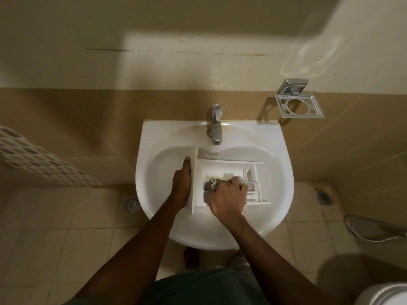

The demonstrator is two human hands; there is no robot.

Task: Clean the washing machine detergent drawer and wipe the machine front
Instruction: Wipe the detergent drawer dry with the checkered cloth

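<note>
**White fittings on cream, tan and beige**

The sink (154,137) is glossy white, with a faint yellowish stain along its back edge. The tap (215,122) there is dull silver. The drawer (231,166) in the basin is white, and the cloth (211,182) inside it is white mottled with grey. The wall (198,29) is cream above and tan tile below. The floor (44,238) is beige tile, crossed by a square grid of darker lines. The holder (299,102) is bright chrome. The basket (33,155) is white, patterned with rows of dark rectangular holes. The person's clothing (209,287) is dark green.
</note>
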